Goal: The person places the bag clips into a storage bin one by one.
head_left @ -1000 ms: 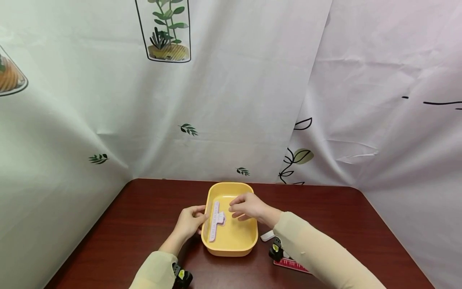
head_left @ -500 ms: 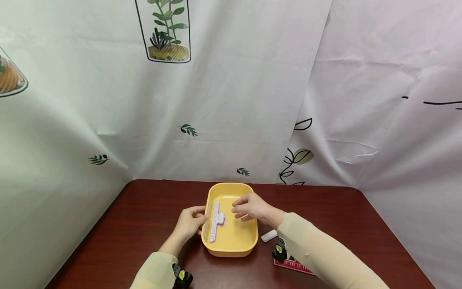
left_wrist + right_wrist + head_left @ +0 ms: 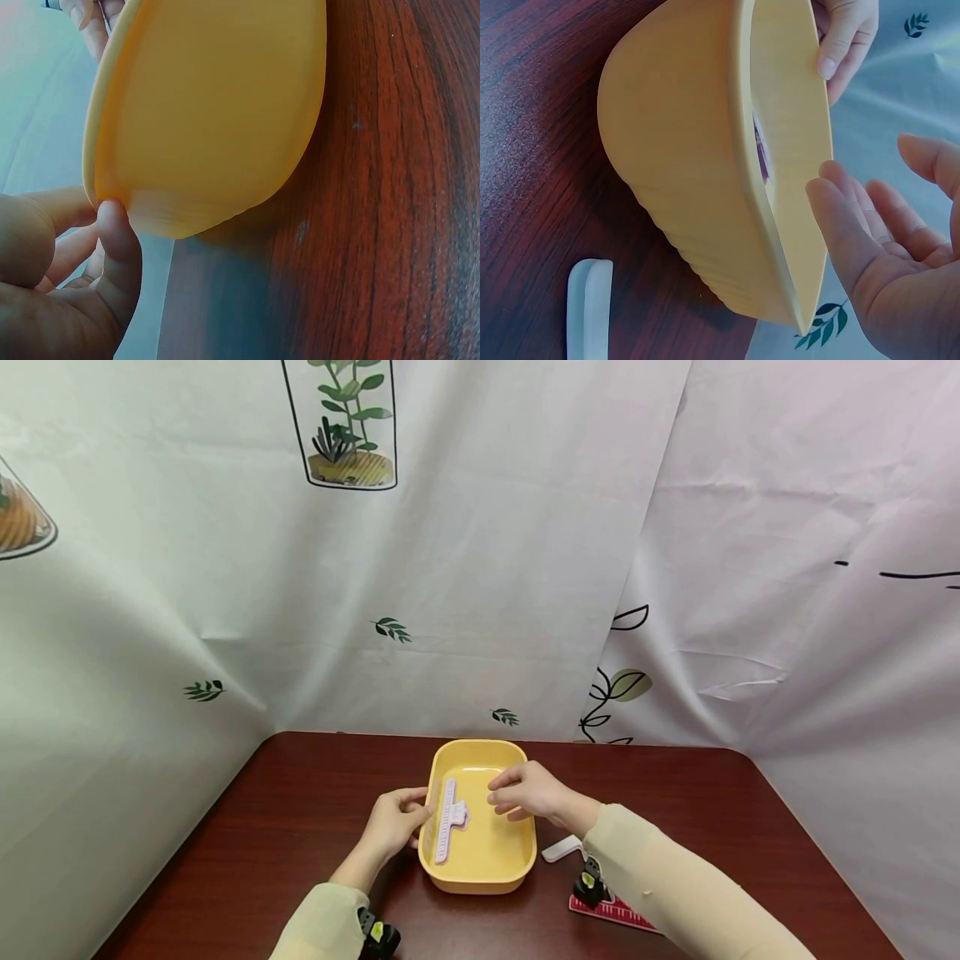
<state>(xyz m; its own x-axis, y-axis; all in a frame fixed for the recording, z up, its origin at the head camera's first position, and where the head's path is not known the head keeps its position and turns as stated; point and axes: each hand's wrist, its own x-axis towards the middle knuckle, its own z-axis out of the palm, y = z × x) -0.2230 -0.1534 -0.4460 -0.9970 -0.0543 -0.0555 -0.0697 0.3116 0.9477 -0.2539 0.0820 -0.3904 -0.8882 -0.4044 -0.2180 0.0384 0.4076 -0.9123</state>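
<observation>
Yellow tray [image 3: 487, 853]: its left rim sits pinched between the thumb and fingers of the left hand [image 3: 392, 818]. Just inside that wall, right of those fingertips, lies the pale ruled clip [image 3: 446, 828], its long axis running away from the person, its short tab pointing toward the right hand [image 3: 528, 792]. The left fingers are nearer to it; the right ones, loosely spread and holding nothing, hang above the tray, apart from the clip. Rightward and closer to the person than those fingers lies a white piece [image 3: 560, 849], then a red ruled strip [image 3: 609, 912], partly hidden by the sleeve [image 3: 667, 881]
</observation>
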